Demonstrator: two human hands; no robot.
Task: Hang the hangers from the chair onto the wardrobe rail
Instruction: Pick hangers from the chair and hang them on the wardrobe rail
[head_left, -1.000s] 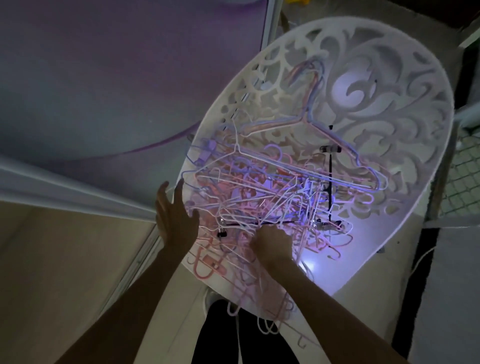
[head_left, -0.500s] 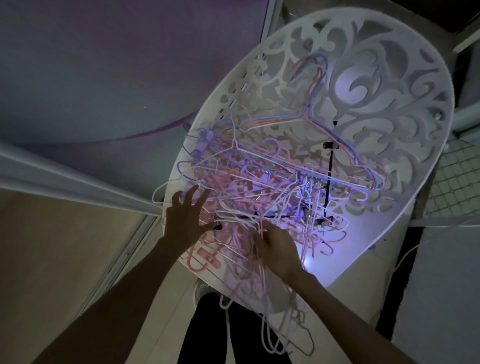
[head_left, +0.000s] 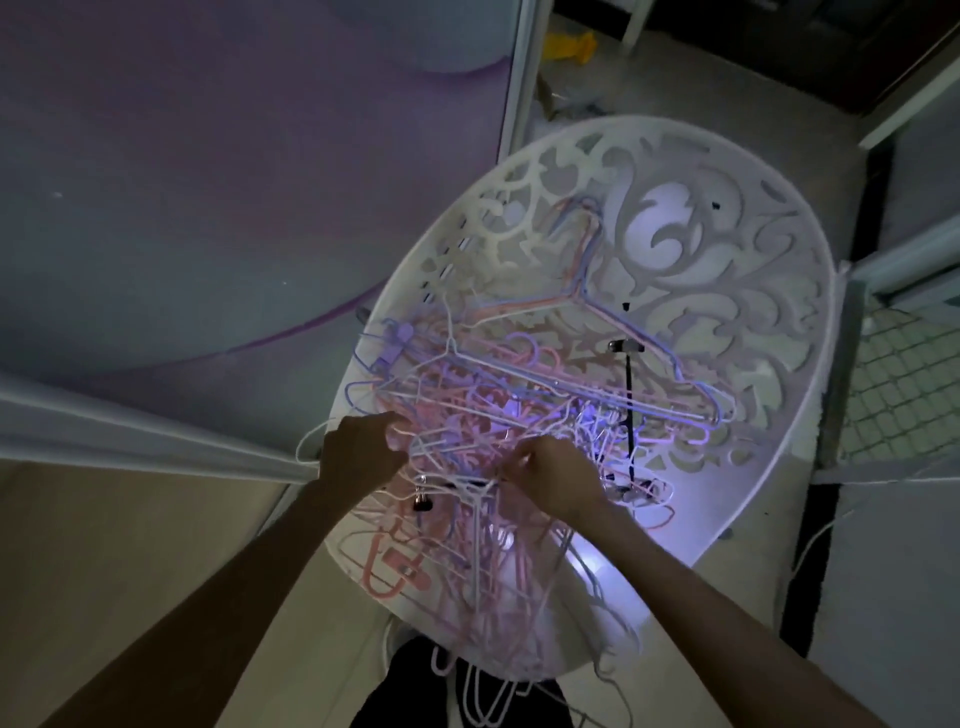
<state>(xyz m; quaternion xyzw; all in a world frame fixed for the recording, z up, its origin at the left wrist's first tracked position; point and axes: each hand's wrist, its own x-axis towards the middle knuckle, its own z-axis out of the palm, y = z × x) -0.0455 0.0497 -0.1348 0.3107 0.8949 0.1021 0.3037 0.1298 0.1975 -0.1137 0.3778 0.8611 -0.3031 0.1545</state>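
My left hand (head_left: 363, 454) curls its fingers into the left edge of the tangled pile of hangers (head_left: 498, 436) and grips some of the wires there, while my right hand (head_left: 553, 475) pinches thin wires near the middle of the same heap. The pink, white and lilac hangers lie knotted together on the seat of the white chair (head_left: 779, 291) with its scroll-cut back, some spilling over the near edge of the seat. A black clip (head_left: 423, 503) sits in the pile just below my left hand.
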